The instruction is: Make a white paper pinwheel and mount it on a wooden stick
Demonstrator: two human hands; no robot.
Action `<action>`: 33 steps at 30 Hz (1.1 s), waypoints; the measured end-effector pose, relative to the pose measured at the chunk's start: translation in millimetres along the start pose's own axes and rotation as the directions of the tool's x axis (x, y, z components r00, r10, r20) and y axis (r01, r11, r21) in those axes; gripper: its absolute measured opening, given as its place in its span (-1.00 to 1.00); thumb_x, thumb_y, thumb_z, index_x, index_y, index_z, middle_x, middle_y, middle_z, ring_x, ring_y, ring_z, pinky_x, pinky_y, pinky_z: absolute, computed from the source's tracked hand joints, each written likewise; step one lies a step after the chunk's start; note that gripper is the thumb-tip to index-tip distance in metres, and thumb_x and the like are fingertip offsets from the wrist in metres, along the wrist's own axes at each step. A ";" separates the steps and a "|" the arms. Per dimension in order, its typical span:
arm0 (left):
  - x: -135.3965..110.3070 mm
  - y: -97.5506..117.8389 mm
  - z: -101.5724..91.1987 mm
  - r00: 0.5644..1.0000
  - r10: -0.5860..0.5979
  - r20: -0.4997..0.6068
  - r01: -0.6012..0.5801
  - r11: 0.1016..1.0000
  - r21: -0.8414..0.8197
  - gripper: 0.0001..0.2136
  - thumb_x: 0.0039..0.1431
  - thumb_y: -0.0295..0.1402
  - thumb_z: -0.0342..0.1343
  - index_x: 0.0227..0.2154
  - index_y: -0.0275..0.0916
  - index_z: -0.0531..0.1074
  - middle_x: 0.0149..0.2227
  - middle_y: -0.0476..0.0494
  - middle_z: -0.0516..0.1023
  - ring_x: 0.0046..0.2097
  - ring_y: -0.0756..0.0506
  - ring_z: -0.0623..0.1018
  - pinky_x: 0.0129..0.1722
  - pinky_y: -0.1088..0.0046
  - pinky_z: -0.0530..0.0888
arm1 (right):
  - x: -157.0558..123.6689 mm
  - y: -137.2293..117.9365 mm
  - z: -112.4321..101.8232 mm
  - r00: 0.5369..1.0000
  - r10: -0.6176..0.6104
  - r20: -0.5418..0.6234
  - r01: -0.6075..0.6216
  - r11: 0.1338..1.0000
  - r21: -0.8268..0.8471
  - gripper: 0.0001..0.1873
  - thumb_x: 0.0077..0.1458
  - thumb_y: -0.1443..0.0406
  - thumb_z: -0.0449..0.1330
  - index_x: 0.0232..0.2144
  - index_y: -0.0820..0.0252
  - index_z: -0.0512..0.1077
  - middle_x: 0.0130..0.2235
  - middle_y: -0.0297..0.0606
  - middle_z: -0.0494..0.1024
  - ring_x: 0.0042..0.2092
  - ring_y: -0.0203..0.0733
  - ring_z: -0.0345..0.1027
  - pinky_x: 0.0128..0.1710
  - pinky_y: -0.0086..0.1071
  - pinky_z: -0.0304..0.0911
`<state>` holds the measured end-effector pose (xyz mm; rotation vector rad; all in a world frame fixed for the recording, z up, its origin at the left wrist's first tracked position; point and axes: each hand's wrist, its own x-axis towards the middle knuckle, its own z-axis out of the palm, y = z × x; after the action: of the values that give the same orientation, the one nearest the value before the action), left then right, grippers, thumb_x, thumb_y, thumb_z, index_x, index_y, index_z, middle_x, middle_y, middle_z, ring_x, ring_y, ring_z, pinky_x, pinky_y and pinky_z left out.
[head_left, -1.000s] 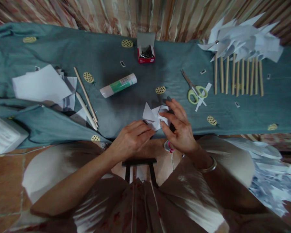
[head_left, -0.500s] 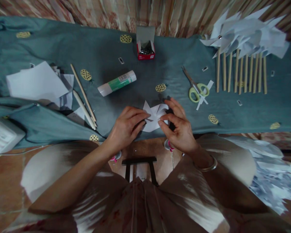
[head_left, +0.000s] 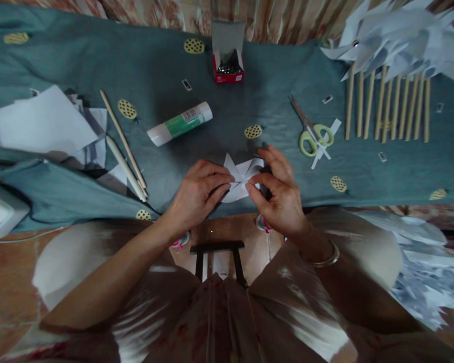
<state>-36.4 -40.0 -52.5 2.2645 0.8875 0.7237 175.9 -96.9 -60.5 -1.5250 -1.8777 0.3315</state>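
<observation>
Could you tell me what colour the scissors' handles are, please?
The scissors have light yellow-green handles, seen in the head view.

A single head-worn view looks steeply down and forward from above the seated person, close over their lap and both forearms. The teal-covered tabletop (head_left: 287,75) runs across the upper half, its near edge just beyond the knees, with a curtain (head_left: 166,12) at the top edge. Floor tiles (head_left: 7,282) show at lower left.
</observation>
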 end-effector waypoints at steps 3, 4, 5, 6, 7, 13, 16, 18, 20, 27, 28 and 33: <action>-0.1 -0.6 0.3 1.000 -0.007 0.007 0.007 1.000 -0.013 -0.81 0.37 -0.38 0.06 -0.14 -0.26 0.58 -0.12 -0.20 0.62 -0.06 -0.16 0.52 -0.03 0.23 0.47 | 0.9 -0.4 -0.1 1.000 -0.009 -0.009 0.009 1.000 -0.018 -0.87 0.21 0.24 0.22 -0.37 0.12 0.50 0.27 -0.14 0.42 0.38 0.12 0.15 0.33 0.13 0.17; 0.0 -0.7 0.3 1.000 -0.007 0.009 0.007 1.000 -0.015 -0.80 0.37 -0.38 0.06 -0.13 -0.26 0.58 -0.12 -0.20 0.62 -0.06 -0.16 0.52 -0.02 0.22 0.47 | 1.2 -0.5 -0.3 1.000 -0.012 -0.011 0.011 1.000 -0.025 -0.88 0.21 0.24 0.22 -0.37 0.11 0.50 0.26 -0.15 0.43 0.38 0.13 0.16 0.33 0.14 0.18; 0.0 -0.7 0.2 1.000 -0.007 0.012 0.007 1.000 -0.015 -0.80 0.38 -0.37 0.06 -0.13 -0.26 0.58 -0.11 -0.20 0.62 -0.06 -0.16 0.52 -0.02 0.22 0.47 | 1.5 -0.6 -0.4 1.000 -0.011 -0.011 0.011 0.999 -0.033 -0.88 0.21 0.24 0.22 -0.37 0.10 0.50 0.26 -0.17 0.43 0.38 0.12 0.16 0.32 0.14 0.19; 0.1 -0.7 0.1 1.000 -0.008 0.017 0.008 1.000 -0.011 -0.79 0.38 -0.37 0.05 -0.13 -0.25 0.58 -0.11 -0.20 0.62 -0.06 -0.16 0.52 -0.02 0.22 0.47 | 1.8 -0.7 -0.5 1.000 -0.007 -0.009 0.007 0.999 -0.039 -0.89 0.21 0.24 0.23 -0.37 0.08 0.50 0.26 -0.19 0.44 0.38 0.11 0.16 0.33 0.14 0.20; 0.3 -0.5 -0.1 1.000 -0.011 0.023 0.011 1.000 -0.006 -0.79 0.39 -0.36 0.04 -0.14 -0.25 0.58 -0.11 -0.19 0.62 -0.06 -0.15 0.52 -0.02 0.22 0.46 | 2.1 -0.8 -0.6 1.000 -0.002 -0.007 0.002 0.999 -0.042 -0.89 0.21 0.23 0.23 -0.38 0.06 0.50 0.26 -0.22 0.44 0.38 0.09 0.17 0.33 0.13 0.20; 0.5 -0.1 -0.6 0.999 -0.022 0.026 0.022 1.000 0.009 -0.79 0.39 -0.34 0.03 -0.15 -0.22 0.58 -0.13 -0.17 0.62 -0.06 -0.15 0.53 -0.03 0.22 0.47 | 2.7 -1.5 -0.7 0.999 0.033 0.017 -0.032 0.999 -0.005 -0.89 0.22 0.23 0.21 -0.37 0.03 0.51 0.29 -0.26 0.40 0.40 0.09 0.12 0.38 0.14 0.13; 0.6 0.0 -0.5 1.000 -0.020 0.023 0.020 1.000 0.009 -0.80 0.38 -0.35 0.04 -0.15 -0.24 0.58 -0.13 -0.18 0.62 -0.06 -0.15 0.53 -0.03 0.21 0.47 | 3.0 -1.8 -1.0 0.998 0.048 0.029 -0.048 0.999 -0.001 -0.89 0.22 0.23 0.22 -0.37 -0.01 0.51 0.30 -0.32 0.39 0.41 0.06 0.10 0.39 0.12 0.13; 0.8 0.2 -0.6 0.999 -0.021 0.028 0.021 1.000 0.013 -0.79 0.39 -0.35 0.04 -0.15 -0.24 0.58 -0.13 -0.19 0.62 -0.06 -0.15 0.54 -0.03 0.22 0.47 | 3.1 -1.7 -1.2 0.998 0.049 0.035 -0.049 0.999 -0.005 -0.89 0.22 0.23 0.22 -0.37 -0.02 0.50 0.29 -0.34 0.39 0.41 0.07 0.10 0.39 0.15 0.12; 0.9 0.3 -0.5 1.000 -0.016 0.026 0.015 1.000 0.019 -0.79 0.39 -0.35 0.03 -0.15 -0.24 0.58 -0.13 -0.18 0.62 -0.07 -0.14 0.54 -0.03 0.23 0.47 | 3.2 -1.2 -1.1 0.999 0.044 0.032 -0.044 0.999 -0.005 -0.90 0.22 0.23 0.22 -0.37 -0.01 0.50 0.29 -0.32 0.40 0.41 0.08 0.11 0.39 0.16 0.13; -0.2 -0.3 0.6 1.000 -0.010 0.014 0.010 1.000 0.012 -0.81 0.38 -0.36 0.05 -0.15 -0.24 0.58 -0.13 -0.17 0.61 -0.07 -0.14 0.53 -0.03 0.23 0.48 | 2.9 2.2 -1.1 1.000 0.018 0.025 -0.018 1.000 -0.007 -0.90 0.20 0.21 0.25 -0.36 0.05 0.51 0.28 -0.24 0.42 0.39 0.13 0.14 0.35 0.18 0.17; -0.2 -0.3 0.6 1.000 -0.012 0.017 0.012 1.000 0.011 -0.81 0.38 -0.35 0.05 -0.15 -0.23 0.58 -0.13 -0.17 0.61 -0.07 -0.14 0.53 -0.03 0.23 0.47 | 2.8 2.7 -1.1 1.000 0.013 0.026 -0.013 1.000 -0.011 -0.89 0.21 0.20 0.25 -0.35 0.06 0.50 0.27 -0.23 0.42 0.38 0.13 0.15 0.35 0.19 0.18; 0.1 0.1 -0.2 1.000 -0.011 0.013 0.011 1.000 0.013 -0.81 0.38 -0.36 0.06 -0.15 -0.24 0.58 -0.13 -0.18 0.62 -0.06 -0.15 0.53 -0.03 0.23 0.48 | 2.6 3.0 -0.4 1.000 -0.002 0.028 0.002 1.000 -0.023 -0.90 0.23 0.21 0.23 -0.36 0.00 0.49 0.27 -0.28 0.41 0.39 0.07 0.15 0.35 0.14 0.20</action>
<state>-36.5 -39.8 -52.3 2.2709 0.9002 0.6988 178.2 -93.8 -61.1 -1.5406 -1.9103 0.3331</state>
